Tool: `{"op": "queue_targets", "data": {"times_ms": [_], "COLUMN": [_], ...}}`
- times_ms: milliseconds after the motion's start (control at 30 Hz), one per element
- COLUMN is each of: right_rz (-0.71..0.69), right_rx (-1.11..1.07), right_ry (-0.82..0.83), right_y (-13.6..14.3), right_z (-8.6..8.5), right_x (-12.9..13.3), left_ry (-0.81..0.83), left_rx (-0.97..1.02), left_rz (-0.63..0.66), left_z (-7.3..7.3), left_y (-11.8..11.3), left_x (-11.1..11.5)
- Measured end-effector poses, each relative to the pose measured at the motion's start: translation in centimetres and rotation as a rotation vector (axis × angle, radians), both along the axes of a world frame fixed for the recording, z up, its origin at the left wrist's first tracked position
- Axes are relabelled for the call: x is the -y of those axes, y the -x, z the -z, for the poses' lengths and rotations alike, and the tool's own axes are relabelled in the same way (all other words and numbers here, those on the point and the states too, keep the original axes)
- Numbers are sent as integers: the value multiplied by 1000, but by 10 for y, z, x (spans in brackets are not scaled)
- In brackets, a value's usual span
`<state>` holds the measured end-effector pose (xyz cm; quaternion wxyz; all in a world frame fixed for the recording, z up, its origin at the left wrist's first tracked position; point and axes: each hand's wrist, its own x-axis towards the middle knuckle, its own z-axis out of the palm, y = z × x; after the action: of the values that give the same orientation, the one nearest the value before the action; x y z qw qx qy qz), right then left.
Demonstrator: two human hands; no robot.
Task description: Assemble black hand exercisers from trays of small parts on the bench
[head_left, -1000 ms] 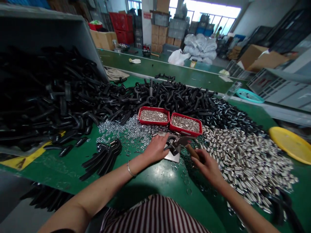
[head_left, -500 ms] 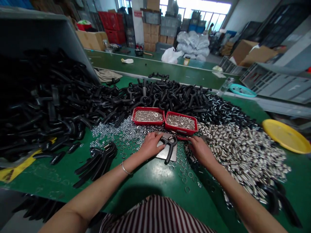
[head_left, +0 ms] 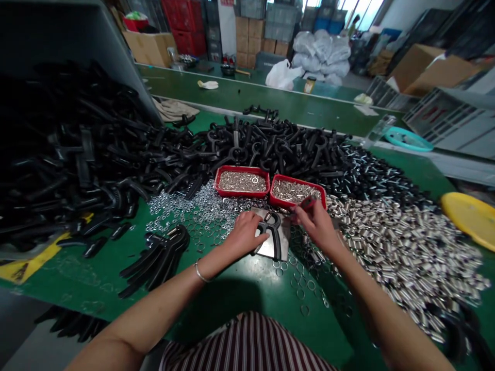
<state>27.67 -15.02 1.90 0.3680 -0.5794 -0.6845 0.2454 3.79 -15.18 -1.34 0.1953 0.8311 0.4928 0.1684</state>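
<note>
My left hand (head_left: 244, 233) is closed on a black forked handle part (head_left: 276, 238), which rests on a small metal plate (head_left: 284, 242). A small silver cylinder shows between the fork's arms. Right of the plate, my right hand (head_left: 314, 221) grips a red-and-black tool (head_left: 305, 205), partly covered by the fingers, with its thin end towards the handle part. Just beyond my hands are two red trays, the left one (head_left: 242, 194) with tiny metal pieces and a ring, the right one (head_left: 327, 200) with small pins.
Black handle parts (head_left: 162, 149) are heaped at the left and back. Silver cylinders (head_left: 390, 242) cover the right side, beside a yellow lid (head_left: 469, 216). Nuts (head_left: 201, 206) and loose rings (head_left: 300, 281) lie around the plate. Finished-looking black pieces (head_left: 158, 260) are grouped at front left.
My right hand has lifted the red-and-black tool off the table and tilted it. The handle part under my left hand has turned, its legs now pointing more towards me. The view has shifted slightly.
</note>
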Motion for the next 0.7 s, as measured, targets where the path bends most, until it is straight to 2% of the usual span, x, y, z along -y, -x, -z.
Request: {"op": "queue_targets", "data": {"times_ms": [100, 167, 300, 567, 633, 700], "right_rz": [-4, 2, 45, 66, 54, 39], "right_rx": [-460, -566, -561, -495, -413, -227], "right_ry": [121, 151, 140, 137, 136, 139], "right_y": [33, 48, 55, 52, 53, 54], "right_z": [13, 27, 43, 39, 38, 38], "right_x": [-2, -2, -1, 4, 6, 7], "left_ry": [25, 21, 12, 15, 18, 20], "left_rx": [14, 18, 26, 35, 30, 21], "left_rz": [4, 4, 3, 2, -1, -2], "left_z": [1, 2, 7, 10, 11, 10], "left_y": [2, 3, 4, 4, 4, 4], "left_x": [-3, -3, -2, -2, 0, 1]}}
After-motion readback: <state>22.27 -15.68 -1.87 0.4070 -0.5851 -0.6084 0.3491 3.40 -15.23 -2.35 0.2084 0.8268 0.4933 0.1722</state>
